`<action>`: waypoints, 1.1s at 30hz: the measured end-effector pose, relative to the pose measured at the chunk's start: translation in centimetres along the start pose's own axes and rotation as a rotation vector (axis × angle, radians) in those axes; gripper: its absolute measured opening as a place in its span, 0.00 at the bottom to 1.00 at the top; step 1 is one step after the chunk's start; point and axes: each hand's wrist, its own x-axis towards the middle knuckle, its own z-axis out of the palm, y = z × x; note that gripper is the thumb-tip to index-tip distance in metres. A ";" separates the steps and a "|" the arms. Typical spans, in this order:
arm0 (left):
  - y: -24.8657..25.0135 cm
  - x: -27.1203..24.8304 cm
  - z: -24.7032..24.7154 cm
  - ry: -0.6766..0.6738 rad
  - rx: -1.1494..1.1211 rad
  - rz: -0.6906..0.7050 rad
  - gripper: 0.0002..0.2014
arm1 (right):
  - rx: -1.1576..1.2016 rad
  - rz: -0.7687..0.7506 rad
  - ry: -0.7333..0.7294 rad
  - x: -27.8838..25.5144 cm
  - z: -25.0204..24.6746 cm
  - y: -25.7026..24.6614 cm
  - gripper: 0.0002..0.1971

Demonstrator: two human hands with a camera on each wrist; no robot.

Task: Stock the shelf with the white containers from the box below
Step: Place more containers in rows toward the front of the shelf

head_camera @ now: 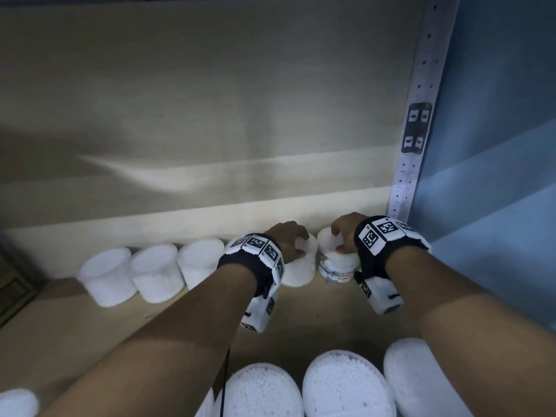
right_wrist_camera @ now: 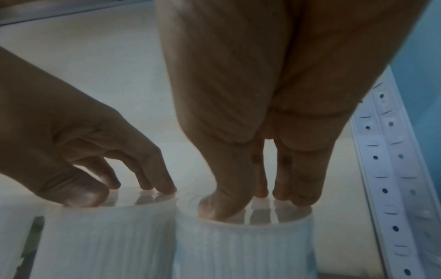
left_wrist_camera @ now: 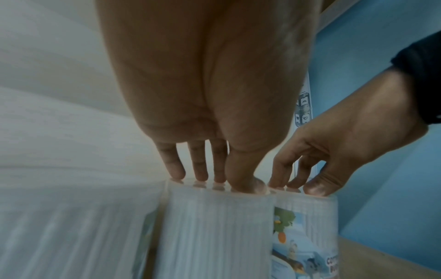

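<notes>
Two white ribbed containers stand side by side at the right end of the back row on the shelf. My left hand [head_camera: 301, 243] [left_wrist_camera: 214, 181] [right_wrist_camera: 124, 192] rests thumb and fingertips on the flat lid of the plain one [head_camera: 299, 272] [left_wrist_camera: 214, 236] [right_wrist_camera: 107, 241]. My right hand [head_camera: 338, 240] [right_wrist_camera: 255, 203] [left_wrist_camera: 298, 186] touches the lid of the neighbouring container [head_camera: 334, 266] [right_wrist_camera: 243, 249] [left_wrist_camera: 310, 217], which has a colourful cotton-buds label. On both lids the fingertips sit on top, not round the sides. The two containers touch each other.
Three more white containers [head_camera: 156, 272] continue the back row to the left. Several larger-looking ones [head_camera: 346, 386] stand along the front edge. A perforated metal upright [head_camera: 412, 145] and a blue wall [head_camera: 496, 145] close the right side. The wooden shelf board [head_camera: 301, 320] lies between the rows.
</notes>
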 end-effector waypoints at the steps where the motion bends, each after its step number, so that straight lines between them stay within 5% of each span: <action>1: -0.1 0.0 0.0 -0.006 -0.005 0.005 0.25 | -0.003 0.004 -0.003 0.1 0.0 0.0 0.23; 6: -0.4 -0.2 -0.3 -0.025 -0.005 0.033 0.25 | -0.078 0.020 -0.008 1.5 0.2 0.0 0.26; 13: 1.1 0.0 -0.7 0.255 -0.067 -0.057 0.17 | -0.133 0.010 -0.080 8.2 3.1 2.4 0.42; 18: 1.7 0.9 0.5 0.164 0.053 -0.232 0.24 | -0.164 0.006 -0.038 6.1 1.7 1.3 0.38; 33: 1.3 -0.3 -0.6 0.014 0.040 -0.100 0.27 | -0.082 -0.017 -0.006 4.1 0.8 1.6 0.35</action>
